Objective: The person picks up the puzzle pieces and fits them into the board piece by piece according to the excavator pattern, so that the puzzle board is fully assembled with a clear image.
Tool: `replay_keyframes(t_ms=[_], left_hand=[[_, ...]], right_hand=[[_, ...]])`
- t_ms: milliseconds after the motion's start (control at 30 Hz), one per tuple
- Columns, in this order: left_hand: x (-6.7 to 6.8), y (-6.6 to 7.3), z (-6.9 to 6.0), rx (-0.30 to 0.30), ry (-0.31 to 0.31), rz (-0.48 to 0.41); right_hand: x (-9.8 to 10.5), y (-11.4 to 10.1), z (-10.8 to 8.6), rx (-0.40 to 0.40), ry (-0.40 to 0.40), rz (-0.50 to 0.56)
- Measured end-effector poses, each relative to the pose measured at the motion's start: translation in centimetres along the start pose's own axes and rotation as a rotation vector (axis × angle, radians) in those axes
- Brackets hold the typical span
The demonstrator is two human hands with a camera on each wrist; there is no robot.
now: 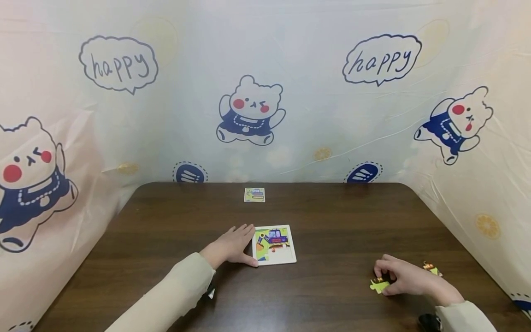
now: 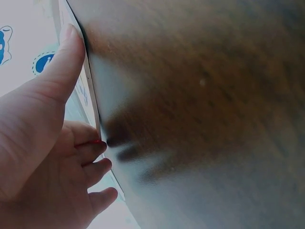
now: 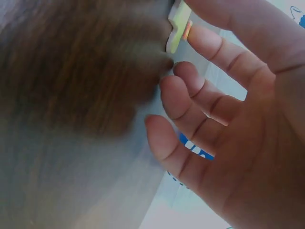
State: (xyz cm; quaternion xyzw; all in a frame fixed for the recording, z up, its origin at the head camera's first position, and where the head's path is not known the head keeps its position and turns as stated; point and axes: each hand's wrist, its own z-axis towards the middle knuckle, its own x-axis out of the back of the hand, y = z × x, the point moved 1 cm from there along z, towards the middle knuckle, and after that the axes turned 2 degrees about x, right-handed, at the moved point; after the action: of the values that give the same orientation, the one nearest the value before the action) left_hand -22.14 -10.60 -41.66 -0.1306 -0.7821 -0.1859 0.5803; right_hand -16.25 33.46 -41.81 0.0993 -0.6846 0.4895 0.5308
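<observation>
In the head view, a square white puzzle tray (image 1: 286,256) lies mid-table, partly filled with a picture of a blue excavator on green. My left hand (image 1: 232,246) rests at its left side, fingers extended and thumb at the near left corner. The left wrist view shows that thumb (image 2: 71,57) along the tray's edge. Off to the right, my right hand (image 1: 408,277) pinches a yellow-green puzzle piece (image 1: 378,287) between thumb and index finger. Seen from the right wrist, the piece (image 3: 179,29) is tilted at the fingertips, and the other fingers are loosely bent.
Another piece or pieces (image 1: 432,269), orange and green, lie just beyond my right wrist. A small picture card (image 1: 254,195) with a similar design lies near the far edge of the dark wooden table (image 1: 332,221). A printed curtain (image 1: 307,55) surrounds the table.
</observation>
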Motion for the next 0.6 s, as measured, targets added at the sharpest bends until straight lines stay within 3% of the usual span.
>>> replay_keyframes(t_ms=[200, 433, 600], left_hand=[[0.0, 0.0, 0.0, -0.002, 0.001, 0.003], [0.1, 0.1, -0.2, -0.005, 0.0, 0.013], [0.2, 0.1, -0.3, 0.001, 0.0, 0.007]], right_hand=[[-0.1, -0.2, 0.6, -0.044, 0.037, -0.004], [0.0, -0.8, 2.0, -0.191, 0.011, 0.066], [0.1, -1.0, 3.3, -0.203, 0.017, 0.064]])
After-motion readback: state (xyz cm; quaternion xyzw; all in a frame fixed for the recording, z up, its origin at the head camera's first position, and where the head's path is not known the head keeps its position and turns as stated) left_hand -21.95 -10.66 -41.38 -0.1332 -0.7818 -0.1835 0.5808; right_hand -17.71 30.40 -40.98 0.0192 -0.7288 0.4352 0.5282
